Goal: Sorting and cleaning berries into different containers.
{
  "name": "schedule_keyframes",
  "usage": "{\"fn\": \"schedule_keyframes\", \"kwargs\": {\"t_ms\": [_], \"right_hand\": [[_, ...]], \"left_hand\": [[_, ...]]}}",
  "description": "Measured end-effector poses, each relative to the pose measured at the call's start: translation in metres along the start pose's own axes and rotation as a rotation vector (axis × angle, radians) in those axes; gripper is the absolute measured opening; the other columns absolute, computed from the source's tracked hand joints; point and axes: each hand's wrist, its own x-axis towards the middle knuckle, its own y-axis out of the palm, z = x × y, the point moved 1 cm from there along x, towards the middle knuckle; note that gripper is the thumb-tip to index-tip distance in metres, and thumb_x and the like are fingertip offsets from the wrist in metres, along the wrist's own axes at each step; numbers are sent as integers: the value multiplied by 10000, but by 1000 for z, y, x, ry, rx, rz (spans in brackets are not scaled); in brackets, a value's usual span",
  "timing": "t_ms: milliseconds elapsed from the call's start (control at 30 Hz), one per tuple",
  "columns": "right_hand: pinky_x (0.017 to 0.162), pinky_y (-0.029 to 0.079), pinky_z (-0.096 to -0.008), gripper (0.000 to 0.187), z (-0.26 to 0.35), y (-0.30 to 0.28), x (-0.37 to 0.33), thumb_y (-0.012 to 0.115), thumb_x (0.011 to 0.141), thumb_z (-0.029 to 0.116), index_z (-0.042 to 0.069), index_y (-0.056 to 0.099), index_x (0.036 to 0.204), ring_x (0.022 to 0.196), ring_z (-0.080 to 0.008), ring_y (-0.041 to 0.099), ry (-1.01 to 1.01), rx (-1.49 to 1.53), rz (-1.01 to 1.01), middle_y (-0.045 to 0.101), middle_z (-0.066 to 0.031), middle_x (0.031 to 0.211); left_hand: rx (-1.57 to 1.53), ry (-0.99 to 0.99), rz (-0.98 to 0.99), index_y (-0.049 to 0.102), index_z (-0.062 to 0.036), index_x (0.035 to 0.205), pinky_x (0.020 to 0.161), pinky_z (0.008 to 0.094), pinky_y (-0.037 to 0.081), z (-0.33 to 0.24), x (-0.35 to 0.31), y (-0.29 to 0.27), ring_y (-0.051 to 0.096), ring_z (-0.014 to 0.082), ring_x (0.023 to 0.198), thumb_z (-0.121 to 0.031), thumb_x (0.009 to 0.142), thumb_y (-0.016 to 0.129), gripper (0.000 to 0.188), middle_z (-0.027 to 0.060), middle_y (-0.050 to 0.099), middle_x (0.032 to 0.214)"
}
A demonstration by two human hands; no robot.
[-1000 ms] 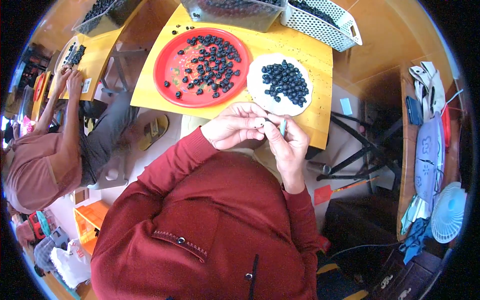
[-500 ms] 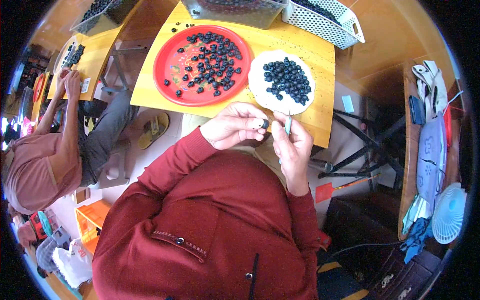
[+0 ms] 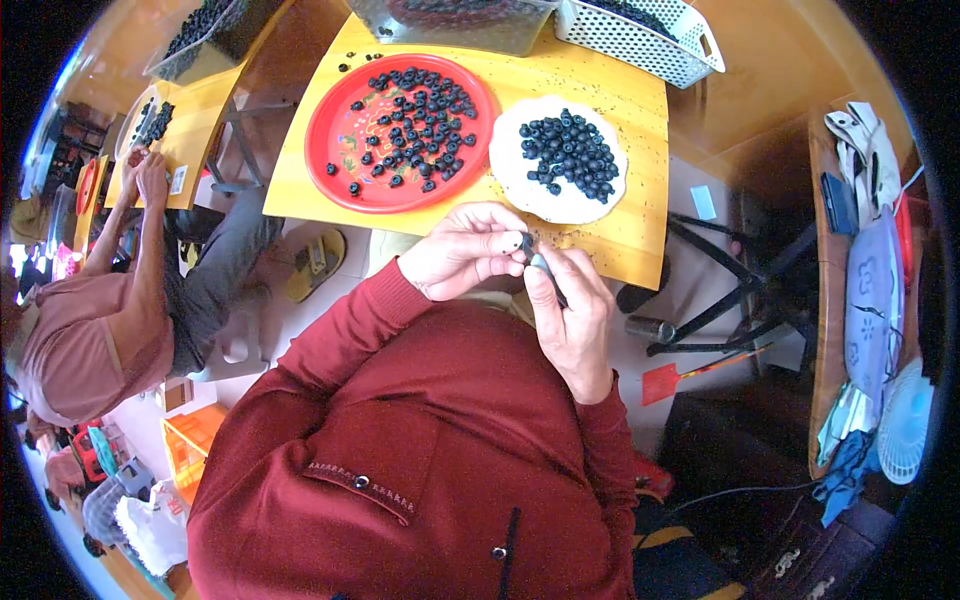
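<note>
My left hand (image 3: 468,248) pinches a small dark round berry-like piece (image 3: 527,242) between thumb and fingertips, above my lap by the table's near edge. Close against it, my right hand (image 3: 572,318) grips a slim hand tool with a pale blue part (image 3: 541,263); its exact kind is hard to make out. The tool's working end meets the dark piece, and fingers hide most of both. Beyond my left hand lies a round red tray (image 3: 325,190) with many similar dark pieces spread on it. A white scalloped plate (image 3: 510,185) holds a heap of them, beyond my right hand.
At the table's far edge stand a clear bin (image 3: 450,35) and a white perforated basket (image 3: 640,50), both with dark contents. Dark crumbs dot the yellow table (image 3: 640,225). Another person (image 3: 100,320) works at a table on the left. A red fly swatter (image 3: 660,384) lies low right.
My right hand has turned and brought the tool from pointing up to against the dark piece. My left hand keeps its pinch. The view has shifted slightly.
</note>
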Motion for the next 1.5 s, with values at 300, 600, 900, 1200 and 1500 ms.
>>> {"fn": "schedule_keyframes", "kwargs": {"t_ms": [300,600,900,1200,1500], "right_hand": [[595,512,-362,277,-4,-7,-7,630,977,224,-20,674,1100,692,-269,667,20,27,-14,641,-145,859],[608,506,-367,261,-3,-15,-12,626,977,199,-30,679,1090,704,-278,656,41,58,-1,629,-151,824],[658,481,-344,313,-29,-25,-22,605,998,221,-68,684,1087,717,-235,625,201,36,-129,629,-148,809],[654,480,-351,297,-40,-26,-27,612,991,208,-65,683,1084,720,-246,629,224,111,-151,636,-150,821],[657,445,-321,281,-48,-25,-37,617,988,196,-69,675,1066,728,-193,571,215,143,-173,594,-107,801]], "left_hand": [[17,-9,12,660,20,1080,799,302,601,7,0,4,701,191,867,-39,946,639,148,125,702,977],[107,48,47,676,3,1029,766,327,588,6,-3,14,688,210,854,-16,937,641,100,144,689,961],[137,99,123,664,-16,1047,742,322,582,3,-2,24,671,211,824,1,930,641,120,153,658,940],[512,209,-252,686,0,1007,770,298,582,-26,-9,10,704,168,819,4,886,704,122,106,718,925],[1628,539,-691,725,2,988,750,259,559,-85,-9,0,684,130,809,-19,841,744,149,90,729,949]]}}
